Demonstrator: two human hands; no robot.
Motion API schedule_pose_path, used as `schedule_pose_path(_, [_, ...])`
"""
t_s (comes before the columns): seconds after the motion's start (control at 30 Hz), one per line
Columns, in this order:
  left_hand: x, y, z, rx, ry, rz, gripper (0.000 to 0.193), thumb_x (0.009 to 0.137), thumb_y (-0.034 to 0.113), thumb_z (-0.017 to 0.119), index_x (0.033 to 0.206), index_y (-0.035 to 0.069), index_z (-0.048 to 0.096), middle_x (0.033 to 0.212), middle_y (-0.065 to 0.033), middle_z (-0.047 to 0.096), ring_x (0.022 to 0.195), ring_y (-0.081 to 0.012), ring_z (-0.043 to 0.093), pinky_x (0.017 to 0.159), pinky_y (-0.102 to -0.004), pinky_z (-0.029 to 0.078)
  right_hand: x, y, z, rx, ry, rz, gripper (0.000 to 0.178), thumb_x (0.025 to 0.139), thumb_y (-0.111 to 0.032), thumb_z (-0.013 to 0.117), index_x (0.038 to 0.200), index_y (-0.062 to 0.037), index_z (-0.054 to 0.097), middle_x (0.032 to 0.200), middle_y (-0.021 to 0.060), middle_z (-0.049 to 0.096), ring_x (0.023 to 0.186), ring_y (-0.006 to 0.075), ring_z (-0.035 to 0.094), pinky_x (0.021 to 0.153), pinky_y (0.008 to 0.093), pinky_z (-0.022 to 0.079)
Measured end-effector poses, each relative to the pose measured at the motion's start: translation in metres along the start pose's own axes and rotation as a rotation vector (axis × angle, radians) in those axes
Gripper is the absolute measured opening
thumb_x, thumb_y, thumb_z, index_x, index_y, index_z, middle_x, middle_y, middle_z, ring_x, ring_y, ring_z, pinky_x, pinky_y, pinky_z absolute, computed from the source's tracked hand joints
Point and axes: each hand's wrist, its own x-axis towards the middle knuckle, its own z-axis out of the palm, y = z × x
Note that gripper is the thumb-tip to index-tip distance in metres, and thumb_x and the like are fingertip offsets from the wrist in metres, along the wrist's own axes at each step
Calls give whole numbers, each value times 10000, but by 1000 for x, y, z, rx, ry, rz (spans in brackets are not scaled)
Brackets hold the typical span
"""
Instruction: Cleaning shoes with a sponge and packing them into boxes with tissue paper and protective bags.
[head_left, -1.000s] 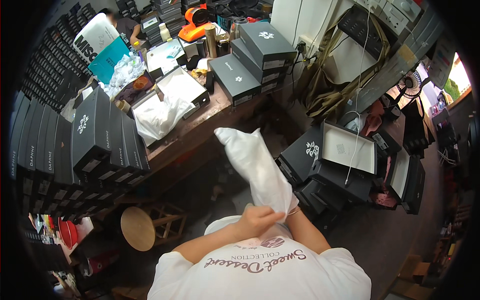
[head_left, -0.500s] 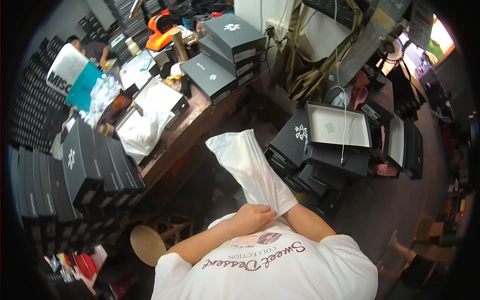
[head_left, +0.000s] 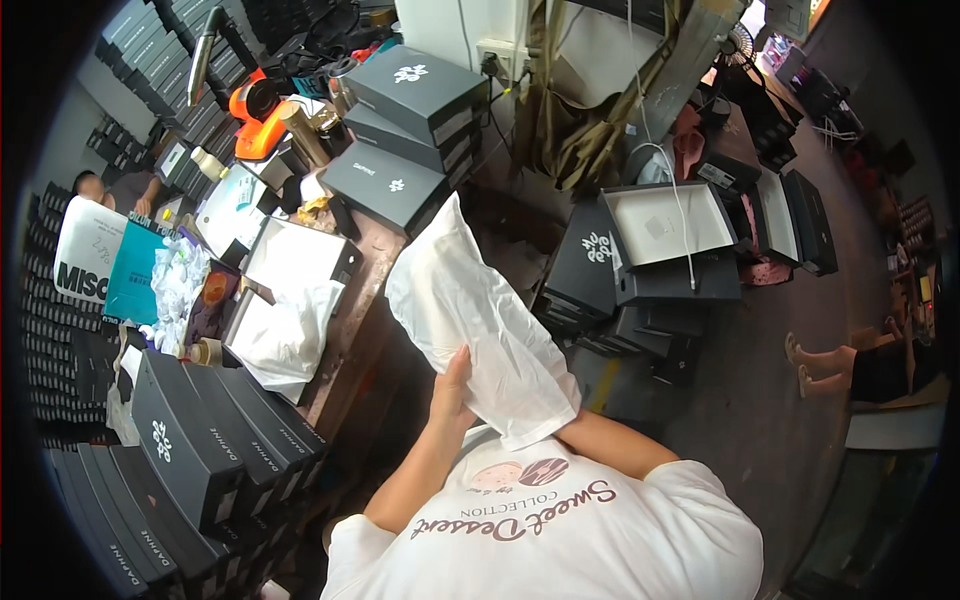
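A white, slightly see-through soft bag (head_left: 490,345) hangs in front of my chest, tilted with its far end up and to the left. A pale, long shape shows faintly inside its upper part, but I cannot make out what it is. My left hand (head_left: 453,392) grips the bag's left side, thumb on the front face and fingers behind. My right forearm (head_left: 615,440) runs up to the bag's near end. The bag hides my right hand, so I cannot tell whether it is inside or behind, nor how its fingers are.
A wooden table (head_left: 368,290) at the left bears stacked dark boxes (head_left: 415,90), an open box with white wrapping (head_left: 285,340) and an orange tape dispenser (head_left: 262,115). More dark boxes (head_left: 190,430) stand near left. At right an open box (head_left: 670,225) tops a pile. Another person (head_left: 125,190) is far left.
My left hand has moved from the bag's near end up to its left side. The bag has risen and spread wider, and my view has shifted a little.
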Motion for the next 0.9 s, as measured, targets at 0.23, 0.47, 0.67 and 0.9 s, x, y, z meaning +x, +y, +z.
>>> schedule_pose_path(0.23, [9, 66, -43, 137, 47, 394, 594, 769, 122, 686, 1296, -4, 441, 1162, -127, 574, 1049, -262, 584, 912, -407, 488, -36, 33, 3, 659, 24, 315, 597, 854, -286, 664, 1342, -27, 439, 1290, 191, 508, 1134, 320, 542, 959, 394, 436])
schedule_pose_path(0.47, [-12, 55, -43, 158, -28, 284, 559, 788, 176, 672, 1281, 18, 461, 1149, -116, 587, 1027, -235, 597, 891, -381, 496, 63, 26, 25, 586, 164, 401, 466, 867, -252, 675, 1228, 12, 546, 1178, 171, 624, 1013, 173, 605, 813, 290, 476])
schedule_pose_path(0.67, [-1, 59, -100, -175, 8, 211, 535, 812, 208, 650, 1274, 5, 472, 1160, -127, 598, 1034, -272, 604, 929, -409, 490, 57, -40, 57, 385, 163, 237, 304, 873, -229, 624, 767, 54, 593, 625, 234, 563, 569, 256, 611, 515, 411, 425])
schedule_pose_path(0.9, [-15, 93, -79, 185, 177, 593, 665, 780, 136, 716, 1319, 22, 346, 1206, -125, 513, 1052, -218, 558, 893, -345, 478, 68, 3, 48, 439, 409, 295, 560, 842, -286, 697, 1270, 7, 487, 1236, 189, 557, 1080, 275, 581, 864, 378, 476])
